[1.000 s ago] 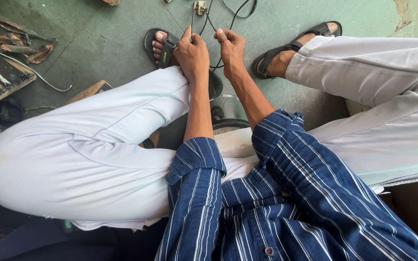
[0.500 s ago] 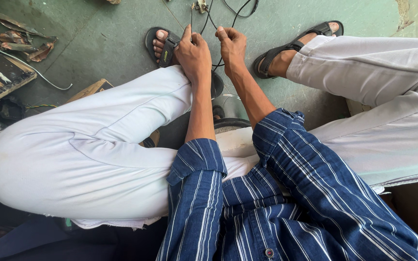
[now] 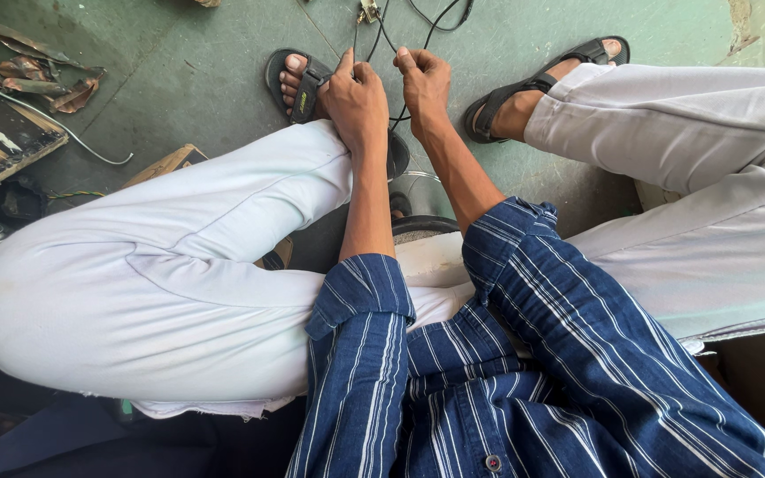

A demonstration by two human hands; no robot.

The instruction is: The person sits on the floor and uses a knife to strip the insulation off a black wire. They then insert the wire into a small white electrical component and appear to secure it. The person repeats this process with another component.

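Both hands have barely shifted at top centre. The left hand (image 3: 358, 99) and right hand (image 3: 423, 84) stay pinched closed on the thin black wires (image 3: 388, 40); the work continues unchanged.

Both hands (image 3: 391, 93) on black wires (image 3: 389, 40)

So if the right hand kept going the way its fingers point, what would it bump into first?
Probably the black wires it is already pinching. Beyond the right hand, the fingers point up the picture toward a small metal part on the green floor, though depth is hard to judge.
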